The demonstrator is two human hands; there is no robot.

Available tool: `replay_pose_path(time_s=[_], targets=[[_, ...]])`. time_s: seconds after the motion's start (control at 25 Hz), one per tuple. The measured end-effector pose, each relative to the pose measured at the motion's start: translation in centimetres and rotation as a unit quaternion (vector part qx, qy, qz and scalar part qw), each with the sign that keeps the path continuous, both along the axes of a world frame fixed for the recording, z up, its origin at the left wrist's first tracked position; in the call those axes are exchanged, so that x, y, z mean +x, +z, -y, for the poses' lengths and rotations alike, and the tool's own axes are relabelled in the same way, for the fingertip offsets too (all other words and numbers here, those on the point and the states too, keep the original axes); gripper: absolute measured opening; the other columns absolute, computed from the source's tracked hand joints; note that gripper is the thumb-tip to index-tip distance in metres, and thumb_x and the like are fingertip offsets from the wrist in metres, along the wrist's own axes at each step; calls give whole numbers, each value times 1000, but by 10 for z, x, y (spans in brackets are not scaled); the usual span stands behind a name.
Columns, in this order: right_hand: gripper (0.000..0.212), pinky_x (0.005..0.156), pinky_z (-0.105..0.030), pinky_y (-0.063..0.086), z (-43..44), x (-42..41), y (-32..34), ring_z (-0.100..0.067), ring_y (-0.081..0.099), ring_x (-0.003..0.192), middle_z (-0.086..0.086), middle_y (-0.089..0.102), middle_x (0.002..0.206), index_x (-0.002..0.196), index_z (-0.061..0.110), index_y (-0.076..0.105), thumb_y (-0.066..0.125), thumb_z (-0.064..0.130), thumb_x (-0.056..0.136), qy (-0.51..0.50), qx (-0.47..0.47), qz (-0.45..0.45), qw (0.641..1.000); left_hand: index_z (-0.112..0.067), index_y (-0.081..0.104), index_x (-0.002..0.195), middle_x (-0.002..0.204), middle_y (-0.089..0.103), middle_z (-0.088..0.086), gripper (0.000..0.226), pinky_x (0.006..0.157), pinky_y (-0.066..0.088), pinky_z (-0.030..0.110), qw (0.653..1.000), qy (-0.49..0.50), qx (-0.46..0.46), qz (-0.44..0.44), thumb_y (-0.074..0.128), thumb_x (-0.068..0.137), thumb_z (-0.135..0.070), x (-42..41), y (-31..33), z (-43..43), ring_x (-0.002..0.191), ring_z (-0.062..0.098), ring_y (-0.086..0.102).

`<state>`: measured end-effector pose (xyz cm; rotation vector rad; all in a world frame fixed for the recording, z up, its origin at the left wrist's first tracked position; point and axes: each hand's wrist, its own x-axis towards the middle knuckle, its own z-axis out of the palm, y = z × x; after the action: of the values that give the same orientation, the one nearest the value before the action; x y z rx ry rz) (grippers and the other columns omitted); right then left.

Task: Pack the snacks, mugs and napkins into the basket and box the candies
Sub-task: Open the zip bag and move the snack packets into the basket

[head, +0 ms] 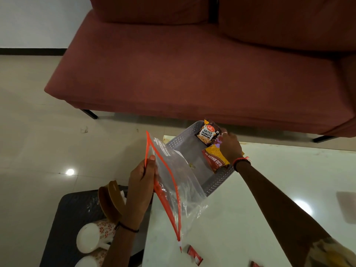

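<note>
A grey perforated basket [217, 182] stands on the white table [269, 189]. My right hand [230, 146] reaches over its right side, fingers closed on snack packets: a salted peanuts packet [208, 133] and a yellow-red bhujia packet [215, 159], both leaning inside the basket. My left hand [141, 182] pinches the orange zip edge of a clear plastic zip bag [171, 182], held up over the table's left edge. Two white floral mugs [94, 237] lie on a dark tray at lower left. Red candies [194, 255] lie on the table near the front.
A maroon sofa [192, 74] fills the space behind the table. The dark tray [69, 214] at lower left also holds brown curved pieces [109, 199]. Glossy tiled floor [38, 141] lies to the left.
</note>
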<state>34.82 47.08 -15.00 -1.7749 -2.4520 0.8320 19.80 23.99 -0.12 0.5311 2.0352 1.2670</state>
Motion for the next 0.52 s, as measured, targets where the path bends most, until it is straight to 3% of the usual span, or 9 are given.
replay_pose_path(time_s=[0.08,0.16,0.24,0.32,0.4,0.52], targets=[[57,97,-46,44,12,-1,19,-39,48,117,-24,50,127,138,4,35,55,1,84,2,3,-54,999,-14,48,70,61,49,6,30,49,49,16,1000,-12,-7,-11,39,95,-28,2,2,1,50,10,52],[74,106,-40,35,37,3,47,-35,40,129,-20,42,140,141,5,31,70,8,78,86,-93,-107,986,-16,48,71,61,48,2,29,43,40,6,999,-33,-13,-8,37,95,-29,6,7,0,48,4,51],[111,114,-41,26,76,15,70,-28,26,140,-10,26,152,147,18,16,84,33,61,208,-173,-140,952,-17,54,82,68,55,2,28,49,44,7,998,-48,-12,37,35,95,-33,10,11,2,58,4,55],[131,119,-46,15,118,24,83,-22,7,146,2,7,159,145,39,-5,79,61,48,264,-174,-164,934,-18,57,99,87,65,2,32,68,52,16,994,-45,-23,94,34,95,-39,12,14,4,79,14,63],[132,119,-51,9,149,27,86,-19,-3,147,10,-4,158,139,49,-18,72,72,45,251,-118,-176,945,-20,60,101,97,68,6,33,74,56,23,981,-45,-31,185,34,95,-41,19,20,7,88,21,65],[132,116,-54,21,175,26,99,-18,11,146,9,4,158,142,44,-12,76,66,47,182,-82,-246,949,-8,57,115,110,67,22,44,79,58,32,936,-69,-27,344,36,93,-40,28,26,14,99,32,65]])
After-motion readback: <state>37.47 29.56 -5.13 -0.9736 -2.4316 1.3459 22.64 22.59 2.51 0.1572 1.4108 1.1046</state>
